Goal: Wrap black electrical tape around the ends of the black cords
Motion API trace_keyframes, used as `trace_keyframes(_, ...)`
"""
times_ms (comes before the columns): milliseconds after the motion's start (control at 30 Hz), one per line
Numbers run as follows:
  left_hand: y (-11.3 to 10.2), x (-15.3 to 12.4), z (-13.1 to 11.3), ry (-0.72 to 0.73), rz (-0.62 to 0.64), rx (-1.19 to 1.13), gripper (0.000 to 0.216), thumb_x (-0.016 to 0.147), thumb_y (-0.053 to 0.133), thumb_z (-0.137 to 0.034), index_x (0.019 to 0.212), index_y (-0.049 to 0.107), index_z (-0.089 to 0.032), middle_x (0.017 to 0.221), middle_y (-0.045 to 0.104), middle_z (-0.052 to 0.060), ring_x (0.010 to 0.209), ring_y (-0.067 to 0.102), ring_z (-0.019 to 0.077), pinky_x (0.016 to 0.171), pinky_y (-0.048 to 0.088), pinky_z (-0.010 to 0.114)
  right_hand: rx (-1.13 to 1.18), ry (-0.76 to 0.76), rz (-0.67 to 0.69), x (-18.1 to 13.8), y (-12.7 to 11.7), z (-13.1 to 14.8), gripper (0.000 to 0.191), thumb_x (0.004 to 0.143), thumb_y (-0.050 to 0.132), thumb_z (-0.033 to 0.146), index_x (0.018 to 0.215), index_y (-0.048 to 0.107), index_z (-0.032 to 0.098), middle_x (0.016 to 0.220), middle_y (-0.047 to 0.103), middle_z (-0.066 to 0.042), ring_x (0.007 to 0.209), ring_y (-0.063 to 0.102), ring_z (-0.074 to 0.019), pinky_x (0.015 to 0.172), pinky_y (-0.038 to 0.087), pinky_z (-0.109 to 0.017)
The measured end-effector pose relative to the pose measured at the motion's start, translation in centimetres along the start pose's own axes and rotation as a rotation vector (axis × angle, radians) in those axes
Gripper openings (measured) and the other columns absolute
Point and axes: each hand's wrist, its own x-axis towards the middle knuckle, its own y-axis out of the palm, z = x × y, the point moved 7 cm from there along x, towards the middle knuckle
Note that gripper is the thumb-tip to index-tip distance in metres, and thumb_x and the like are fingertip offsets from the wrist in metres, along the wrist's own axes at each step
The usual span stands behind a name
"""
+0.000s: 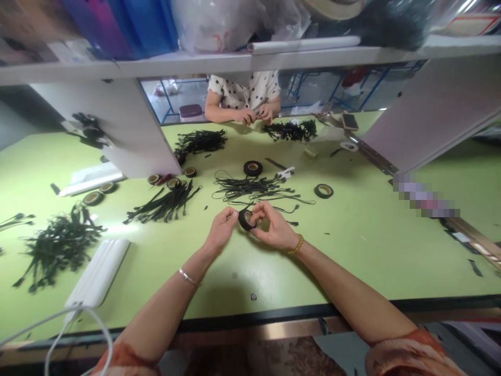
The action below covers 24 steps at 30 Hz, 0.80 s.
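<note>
Both our hands meet low over the green table, the left hand and right hand pinched together on a small roll of black tape held just above the surface. Right behind it lies a loose tangle of thin black cords; to the left sits a tidier bundle, which we judge to be finished pieces. Spare rolls lie about. Across the table another person's hands work beside similar piles, so we seem to be midway, with plenty of cords left
</note>
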Motion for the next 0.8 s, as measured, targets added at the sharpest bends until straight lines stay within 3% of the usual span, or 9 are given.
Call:
trace_keyframes(167,0.0,-0.4,-2.0,0.134,0.008,0.095,0.03,0.082,0.061,-0.044,0.072,0.054,-0.017,0.067,0.053,-0.003,0.064,0.044,0.0102,0.062,0.036,0.023,0.174,0.04,0.004,0.0,0.0,-0.8,0.056,0.074,0.07,0.026,0.12,0.04,0.02,0.085,0.07,-0.002,0.081,0.063,-0.0188,0.08,0.048,-0.035)
trace_keyframes(267,0.2,-0.9,-2.6,0.193,0.014,0.167,0.029,0.085,0.058,-0.041,0.071,0.057,-0.016,0.065,0.055,-0.002,0.062,0.045,0.0102,0.061,0.037,0.023,0.378,0.154,0.0,0.1,-0.2,-1.6,0.06,0.076,0.067,0.032,0.129,0.042,0.02,0.087,0.072,-0.003,0.082,0.065,-0.0194,0.077,0.049,-0.034)
trace_keyframes(433,1.4,-2.2,-3.4,0.403,0.077,0.471,0.024,0.09,0.052,-0.032,0.076,0.064,-0.017,0.067,0.061,-0.001,0.059,0.049,0.0101,0.059,0.037,0.023,0.703,0.46,-0.093,-0.2,-0.2,-2.8,0.053,0.081,0.056,0.06,0.113,0.063,0.019,0.072,0.069,-0.002,0.055,0.056,-0.0136,0.055,0.041,-0.028)
trace_keyframes(533,2.8,-3.4,-3.8,0.621,0.145,0.754,0.024,0.093,0.048,-0.03,0.081,0.066,-0.018,0.069,0.064,0.001,0.061,0.053,0.0109,0.057,0.036,0.023,0.703,0.563,-0.095,-0.4,0.5,-3.1,0.049,0.064,0.079,0.049,0.099,0.066,0.017,0.068,0.067,0.0,0.054,0.054,-0.0115,0.055,0.039,-0.026)
trace_keyframes(633,4.1,-4.4,-3.7,0.773,0.198,1.011,0.028,0.096,0.041,-0.03,0.085,0.065,-0.018,0.07,0.064,0.003,0.061,0.055,0.0127,0.051,0.029,0.025,0.725,0.561,-0.139,-0.6,0.9,-3.2,0.053,0.051,0.089,0.029,0.092,0.058,0.018,0.061,0.065,0.004,0.055,0.056,-0.0117,0.057,0.04,-0.025)
trace_keyframes(800,5.1,-4.8,-3.3,0.719,0.279,1.178,0.033,0.098,0.035,-0.031,0.086,0.062,-0.017,0.07,0.066,0.005,0.061,0.057,0.0144,0.05,0.025,0.027,0.809,0.438,-0.287,-0.6,0.1,-2.6,0.054,0.056,0.087,0.025,0.09,0.046,0.023,0.061,0.067,0.005,0.056,0.061,-0.0146,0.061,0.044,-0.028)
